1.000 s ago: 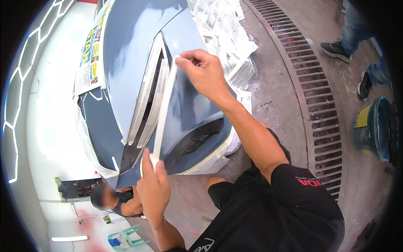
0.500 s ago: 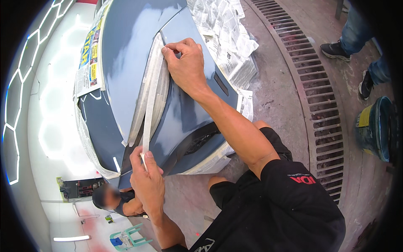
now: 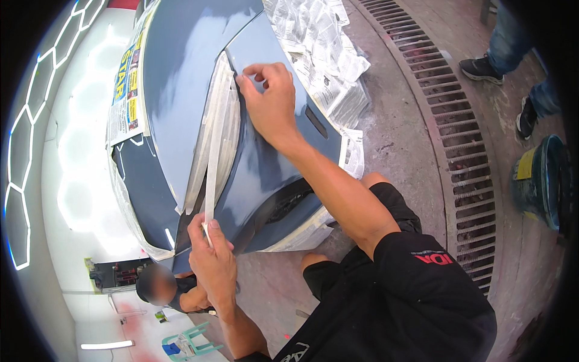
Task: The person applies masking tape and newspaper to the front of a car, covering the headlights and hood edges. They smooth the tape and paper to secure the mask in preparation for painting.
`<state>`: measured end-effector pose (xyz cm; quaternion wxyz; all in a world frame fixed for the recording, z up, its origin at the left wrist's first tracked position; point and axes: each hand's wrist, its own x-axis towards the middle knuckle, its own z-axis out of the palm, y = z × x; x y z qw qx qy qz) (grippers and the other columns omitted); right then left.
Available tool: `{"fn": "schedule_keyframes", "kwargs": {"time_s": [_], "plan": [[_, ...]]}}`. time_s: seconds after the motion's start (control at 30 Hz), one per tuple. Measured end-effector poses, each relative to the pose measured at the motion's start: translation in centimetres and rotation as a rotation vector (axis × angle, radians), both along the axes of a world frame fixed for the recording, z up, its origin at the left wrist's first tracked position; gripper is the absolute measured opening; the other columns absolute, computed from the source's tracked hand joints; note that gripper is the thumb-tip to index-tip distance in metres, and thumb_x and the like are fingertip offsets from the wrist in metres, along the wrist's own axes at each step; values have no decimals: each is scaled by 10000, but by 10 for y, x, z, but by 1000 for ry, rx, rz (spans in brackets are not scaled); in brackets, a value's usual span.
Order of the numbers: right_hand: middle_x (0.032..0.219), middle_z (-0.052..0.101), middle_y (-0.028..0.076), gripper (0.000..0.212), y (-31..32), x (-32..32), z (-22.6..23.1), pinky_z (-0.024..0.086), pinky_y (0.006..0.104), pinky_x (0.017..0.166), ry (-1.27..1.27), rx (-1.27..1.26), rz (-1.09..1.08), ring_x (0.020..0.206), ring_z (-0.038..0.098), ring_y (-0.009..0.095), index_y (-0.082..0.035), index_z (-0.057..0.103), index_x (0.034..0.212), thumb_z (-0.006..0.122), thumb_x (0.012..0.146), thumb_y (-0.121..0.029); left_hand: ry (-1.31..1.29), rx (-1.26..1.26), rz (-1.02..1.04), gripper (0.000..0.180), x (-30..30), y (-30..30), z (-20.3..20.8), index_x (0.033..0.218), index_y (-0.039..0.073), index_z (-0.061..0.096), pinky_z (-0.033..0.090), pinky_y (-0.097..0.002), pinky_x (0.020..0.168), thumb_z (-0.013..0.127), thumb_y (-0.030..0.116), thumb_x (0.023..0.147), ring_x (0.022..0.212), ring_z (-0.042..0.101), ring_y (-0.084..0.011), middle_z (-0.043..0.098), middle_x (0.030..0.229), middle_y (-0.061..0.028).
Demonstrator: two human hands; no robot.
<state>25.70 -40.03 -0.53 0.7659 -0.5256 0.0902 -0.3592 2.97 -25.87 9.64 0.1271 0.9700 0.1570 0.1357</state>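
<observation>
A pale strip of masking tape [image 3: 212,163] runs taut along the headlight [image 3: 224,120] of a grey car front, which is covered in overlapping tape. The strip's lower end is in my left hand [image 3: 212,256], closed with thumb and fingers pinching it; any roll inside is hidden by the palm. Beside the headlight's upper end, just right of the tape, is my right hand [image 3: 271,105]. Its fingers are loosely bent and apart, and nothing shows between them. The grey bonnet [image 3: 181,72] lies left of the headlight, the bumper [image 3: 265,163] right and below.
Newspaper masking [image 3: 322,54] hangs along the car's right side, and another sheet [image 3: 129,90] covers part of its left. A floor grate [image 3: 446,120] curves past a dark bucket [image 3: 543,181]. A person [image 3: 181,289] crouches lower left; another person's shoes [image 3: 482,70] are upper right.
My right hand has come off the tape's upper end and shifted slightly right and down, its fingers loosening. My left hand keeps its pinch, almost unmoved.
</observation>
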Motion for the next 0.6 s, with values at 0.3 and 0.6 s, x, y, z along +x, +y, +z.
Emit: {"fn": "schedule_keyframes", "kwargs": {"time_s": [0.3,0.6], "plan": [[1642,472,217,385,12,0,-10,275,589,1178,-79,-414,-154,1494,358,456,-135,802,1359,644,1050,-302,3,40,29,367,1,4,-4,1414,66,618,483,-370,623,566,333,1167,619,649,-180,645,668,-61],[1779,315,220,505,12,6,-23,156,717,1257,-51,-678,-220,1619,212,507,-242,709,1515,588,1107,-514,-88,145,-100,351,0,12,-11,1393,62,635,440,-336,556,561,325,1173,565,592,-127,609,640,-48]]}}
